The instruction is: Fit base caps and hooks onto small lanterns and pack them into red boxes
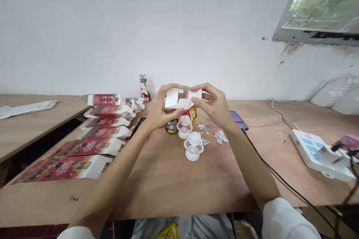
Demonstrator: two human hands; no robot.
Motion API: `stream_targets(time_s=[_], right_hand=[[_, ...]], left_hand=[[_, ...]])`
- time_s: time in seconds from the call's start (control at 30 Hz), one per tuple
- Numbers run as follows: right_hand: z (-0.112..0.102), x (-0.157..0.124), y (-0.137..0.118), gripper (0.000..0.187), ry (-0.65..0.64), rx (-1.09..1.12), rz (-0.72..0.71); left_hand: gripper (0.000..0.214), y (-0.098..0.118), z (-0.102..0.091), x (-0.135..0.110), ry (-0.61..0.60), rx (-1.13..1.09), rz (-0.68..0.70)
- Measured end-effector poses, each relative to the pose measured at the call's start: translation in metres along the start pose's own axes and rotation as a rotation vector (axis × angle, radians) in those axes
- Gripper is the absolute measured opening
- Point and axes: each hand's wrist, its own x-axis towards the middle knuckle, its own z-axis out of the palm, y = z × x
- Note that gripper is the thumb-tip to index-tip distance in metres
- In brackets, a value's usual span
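Observation:
Both hands hold a small white cardboard box (172,99) above the middle of the table, its end flaps standing open toward me. My left hand (161,110) is closed around the box's left side, thumb along the lower edge. On the right side, my right hand (214,102) grips the box near a flap between thumb and fingers. Just below stand two white mini lanterns (194,146) with clear middles. Behind them are a gold lantern (193,114), partly hidden, and a dark one with a gold base (171,127).
Several flattened red printed boxes (92,132) lie in a row at left. Small white parts (220,137) lie right of the lanterns. A phone (239,119) with a black cable lies behind my right forearm; a power strip (319,153) sits at far right.

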Motion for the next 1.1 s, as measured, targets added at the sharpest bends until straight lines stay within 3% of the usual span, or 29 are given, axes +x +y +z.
stream_targets(time_s=[0.1,0.27,0.57,0.77,0.93,1.1], right_hand=[[-0.001,0.000,-0.002,0.028,-0.068,0.082,-0.020],[-0.003,0.002,0.000,0.027,-0.161,0.198,-0.030],[0.002,0.002,0.003,0.023,-0.135,0.170,0.007],[0.009,-0.001,-0.003,0.027,-0.075,0.165,0.163],[0.011,-0.003,-0.007,0.018,-0.051,0.213,0.177],[0.012,-0.003,-0.008,0.026,-0.051,0.218,0.182]], left_hand=[[0.060,0.005,0.001,0.001,0.036,-0.062,-0.012],[0.042,0.005,-0.001,0.003,0.115,-0.081,0.040],[0.027,0.017,0.003,0.002,0.094,0.132,0.059],[0.032,0.015,0.011,-0.001,0.105,0.254,0.121],[0.035,0.017,0.012,-0.001,0.163,0.309,0.203],[0.034,0.016,0.011,-0.001,0.150,0.315,0.196]])
